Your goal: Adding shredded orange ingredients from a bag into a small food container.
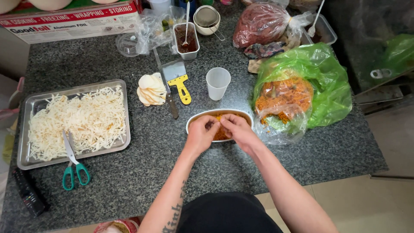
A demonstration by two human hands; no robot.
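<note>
Near the front edge of the granite surface [142,172], the left hand [200,133] and right hand [237,129] pinch orange shredded filling [222,131] inside a white oval bowl [207,115] with curled fingers. Shaping looks only begun — much filling waits in the green bag [327,86].

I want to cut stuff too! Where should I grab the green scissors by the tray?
Take the green scissors by the two green handle loops, coming from the near table edge. The loops hang off the metal tray onto the counter toward you, while the pointed blades rest up on the white shreds, so your grip stays away from the sharp end.
</note>
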